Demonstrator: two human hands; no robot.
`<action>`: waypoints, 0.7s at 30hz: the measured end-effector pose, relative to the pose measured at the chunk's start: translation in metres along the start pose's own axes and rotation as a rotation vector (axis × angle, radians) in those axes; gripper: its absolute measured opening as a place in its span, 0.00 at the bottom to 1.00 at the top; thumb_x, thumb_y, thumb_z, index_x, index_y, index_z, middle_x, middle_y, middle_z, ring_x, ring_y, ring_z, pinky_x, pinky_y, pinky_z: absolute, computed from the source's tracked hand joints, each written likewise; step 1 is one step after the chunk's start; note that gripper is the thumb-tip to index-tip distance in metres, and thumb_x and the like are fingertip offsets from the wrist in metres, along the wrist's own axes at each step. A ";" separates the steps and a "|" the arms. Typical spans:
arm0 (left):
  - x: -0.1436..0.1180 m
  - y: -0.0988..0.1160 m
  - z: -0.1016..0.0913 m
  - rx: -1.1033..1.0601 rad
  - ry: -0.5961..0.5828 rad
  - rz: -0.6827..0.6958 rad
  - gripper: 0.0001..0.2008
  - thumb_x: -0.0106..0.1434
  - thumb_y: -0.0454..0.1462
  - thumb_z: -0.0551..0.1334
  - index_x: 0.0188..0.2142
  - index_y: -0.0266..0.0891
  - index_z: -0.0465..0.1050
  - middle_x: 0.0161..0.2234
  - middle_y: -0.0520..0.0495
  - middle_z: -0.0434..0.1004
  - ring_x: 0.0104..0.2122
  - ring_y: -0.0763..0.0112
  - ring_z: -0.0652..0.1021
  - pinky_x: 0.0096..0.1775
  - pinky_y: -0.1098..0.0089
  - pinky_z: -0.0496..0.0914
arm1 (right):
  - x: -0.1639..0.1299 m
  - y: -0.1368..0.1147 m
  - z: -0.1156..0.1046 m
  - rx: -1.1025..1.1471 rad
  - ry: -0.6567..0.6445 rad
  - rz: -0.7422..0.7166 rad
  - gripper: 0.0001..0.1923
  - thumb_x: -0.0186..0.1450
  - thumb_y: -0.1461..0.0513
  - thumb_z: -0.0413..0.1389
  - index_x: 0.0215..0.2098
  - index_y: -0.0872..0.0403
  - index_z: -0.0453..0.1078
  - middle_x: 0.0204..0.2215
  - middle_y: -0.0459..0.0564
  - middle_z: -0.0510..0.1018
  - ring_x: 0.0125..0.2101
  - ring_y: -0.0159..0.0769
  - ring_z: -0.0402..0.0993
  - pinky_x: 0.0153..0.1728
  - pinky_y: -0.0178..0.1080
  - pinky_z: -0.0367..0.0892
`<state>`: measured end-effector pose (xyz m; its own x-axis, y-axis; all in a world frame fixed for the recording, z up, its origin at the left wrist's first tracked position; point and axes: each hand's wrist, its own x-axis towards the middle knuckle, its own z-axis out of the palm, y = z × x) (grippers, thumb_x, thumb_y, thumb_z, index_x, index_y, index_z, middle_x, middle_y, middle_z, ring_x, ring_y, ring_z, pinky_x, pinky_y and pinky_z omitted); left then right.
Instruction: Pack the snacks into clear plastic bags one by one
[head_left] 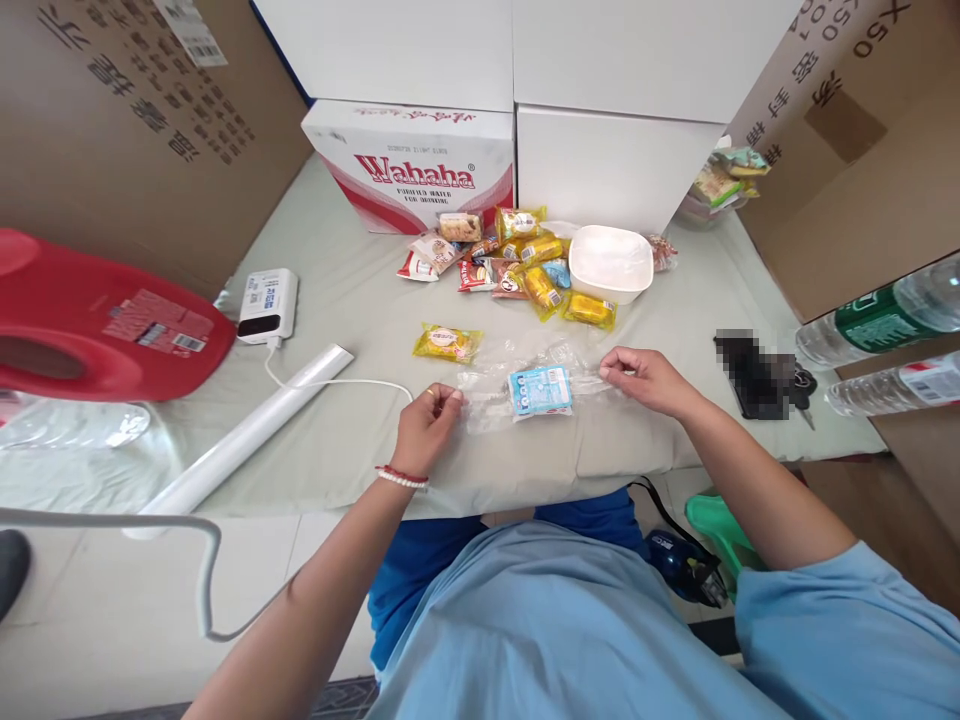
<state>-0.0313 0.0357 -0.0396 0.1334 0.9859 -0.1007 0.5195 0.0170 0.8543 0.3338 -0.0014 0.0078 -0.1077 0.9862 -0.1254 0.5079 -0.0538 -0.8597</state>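
A clear plastic bag point(525, 385) with a blue snack packet point(540, 390) inside lies flat on the table point(337, 440) between the two hands, the left hand point(424, 425) pinching its left end and the right hand point(645, 378) pinching its right end.

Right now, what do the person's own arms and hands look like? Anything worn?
Both hands are bare, no gloves. The left hand has a red string and a white bead bracelet at the wrist. The right hand wears nothing visible. Forearms are bare; light blue short sleeves show near the frame's bottom.
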 end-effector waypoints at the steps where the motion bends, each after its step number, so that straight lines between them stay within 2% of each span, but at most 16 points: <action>1: 0.006 -0.001 0.004 0.022 0.054 -0.034 0.14 0.66 0.49 0.58 0.32 0.42 0.71 0.27 0.52 0.76 0.28 0.69 0.75 0.35 0.68 0.69 | 0.005 0.001 0.000 -0.014 0.013 0.002 0.18 0.65 0.47 0.58 0.34 0.54 0.73 0.27 0.45 0.75 0.27 0.31 0.66 0.30 0.34 0.62; 4: 0.018 -0.002 0.011 0.086 0.190 -0.095 0.11 0.63 0.46 0.59 0.32 0.41 0.71 0.28 0.51 0.74 0.28 0.68 0.73 0.36 0.67 0.68 | 0.022 0.005 0.004 -0.064 0.041 0.028 0.17 0.64 0.49 0.57 0.32 0.54 0.73 0.27 0.45 0.75 0.28 0.32 0.67 0.31 0.35 0.61; 7: 0.019 0.001 0.013 0.165 0.391 -0.040 0.09 0.62 0.43 0.61 0.37 0.40 0.72 0.37 0.48 0.74 0.31 0.68 0.72 0.41 0.63 0.70 | 0.034 0.009 0.007 -0.180 0.063 0.102 0.12 0.65 0.54 0.56 0.33 0.54 0.74 0.29 0.46 0.78 0.30 0.34 0.70 0.34 0.36 0.63; 9: 0.012 0.008 0.012 0.229 0.556 0.093 0.09 0.63 0.40 0.61 0.41 0.38 0.72 0.41 0.43 0.73 0.35 0.66 0.74 0.44 0.61 0.70 | 0.038 0.007 0.008 -0.354 0.085 0.136 0.09 0.66 0.58 0.55 0.35 0.54 0.75 0.33 0.49 0.80 0.33 0.37 0.73 0.36 0.37 0.65; 11: -0.001 0.020 0.011 0.288 0.681 0.272 0.09 0.64 0.37 0.60 0.43 0.37 0.73 0.44 0.39 0.72 0.42 0.60 0.75 0.47 0.58 0.70 | 0.043 0.000 0.008 -0.569 0.137 0.106 0.09 0.68 0.60 0.54 0.39 0.54 0.76 0.40 0.54 0.80 0.39 0.42 0.74 0.39 0.39 0.66; 13: -0.014 0.036 0.014 0.354 0.719 0.464 0.08 0.66 0.34 0.60 0.44 0.38 0.74 0.44 0.38 0.74 0.48 0.57 0.74 0.51 0.55 0.68 | 0.050 -0.011 0.009 -0.727 0.180 0.022 0.11 0.70 0.60 0.53 0.43 0.54 0.77 0.44 0.58 0.78 0.45 0.47 0.73 0.44 0.43 0.67; 15: -0.024 0.053 0.022 0.412 0.613 0.663 0.10 0.66 0.31 0.59 0.44 0.41 0.76 0.43 0.41 0.78 0.48 0.58 0.75 0.53 0.55 0.66 | 0.064 -0.024 0.014 -0.784 0.151 -0.072 0.13 0.72 0.60 0.51 0.47 0.55 0.76 0.46 0.59 0.77 0.49 0.49 0.71 0.49 0.45 0.66; 17: -0.029 0.066 0.036 0.468 0.398 0.793 0.14 0.67 0.29 0.57 0.48 0.43 0.76 0.44 0.43 0.81 0.50 0.58 0.76 0.51 0.56 0.65 | 0.083 -0.034 0.026 -0.804 0.057 -0.146 0.15 0.72 0.61 0.52 0.52 0.57 0.75 0.49 0.59 0.77 0.51 0.50 0.70 0.53 0.46 0.65; 19: -0.027 0.072 0.052 0.555 0.190 0.814 0.17 0.68 0.30 0.56 0.53 0.42 0.76 0.51 0.43 0.82 0.53 0.58 0.75 0.49 0.57 0.65 | 0.105 -0.040 0.041 -0.839 -0.054 -0.194 0.19 0.70 0.60 0.55 0.58 0.58 0.72 0.53 0.61 0.76 0.55 0.52 0.68 0.55 0.46 0.63; 21: -0.022 0.072 0.068 0.647 0.044 0.760 0.18 0.69 0.30 0.56 0.54 0.41 0.76 0.55 0.43 0.81 0.52 0.57 0.75 0.46 0.57 0.65 | 0.125 -0.042 0.056 -0.861 -0.145 -0.193 0.24 0.68 0.59 0.59 0.59 0.59 0.71 0.54 0.64 0.76 0.57 0.55 0.66 0.54 0.47 0.63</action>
<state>0.0607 0.0034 -0.0103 0.5967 0.7027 0.3875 0.6705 -0.7019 0.2403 0.2513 0.1154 0.0001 -0.3351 0.9334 -0.1282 0.9291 0.3047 -0.2098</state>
